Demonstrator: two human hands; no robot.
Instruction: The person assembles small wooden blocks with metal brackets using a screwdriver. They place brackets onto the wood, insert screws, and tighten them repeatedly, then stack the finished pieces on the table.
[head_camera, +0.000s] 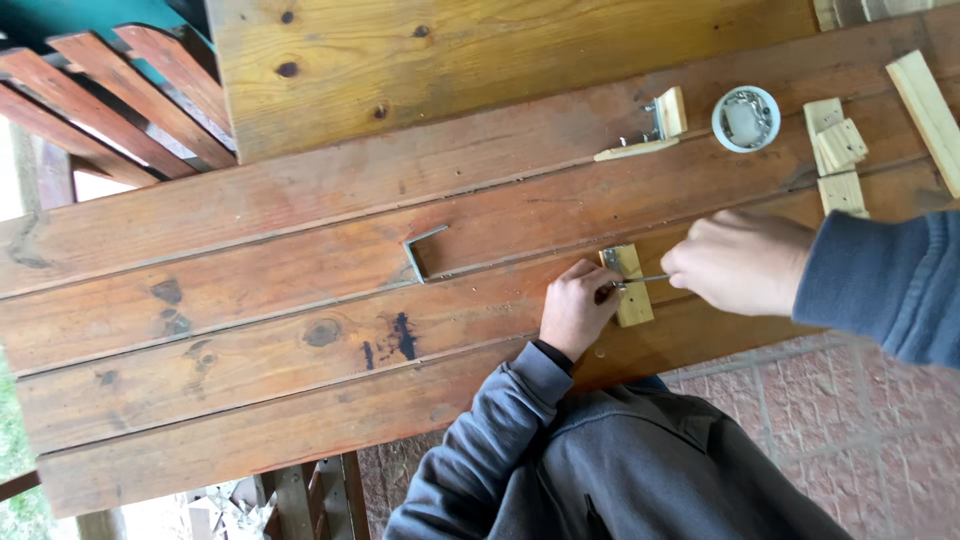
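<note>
Weathered plank worktop (250, 300): left hand (578, 308) pins a small wood block (632, 290), fingers closed on its metal bracket (611, 260); right hand (742, 262) grips a screwdriver (642, 281). Bracket looks partly fastened; another assembled piece (650, 130) lies beyond.

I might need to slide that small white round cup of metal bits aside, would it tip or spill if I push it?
The white cup looks low and wide, so it would probably slide rather than tip. It seems light, and the loose metal pieces inside may rattle or jump out if its base catches a gap between the table planks.
</note>
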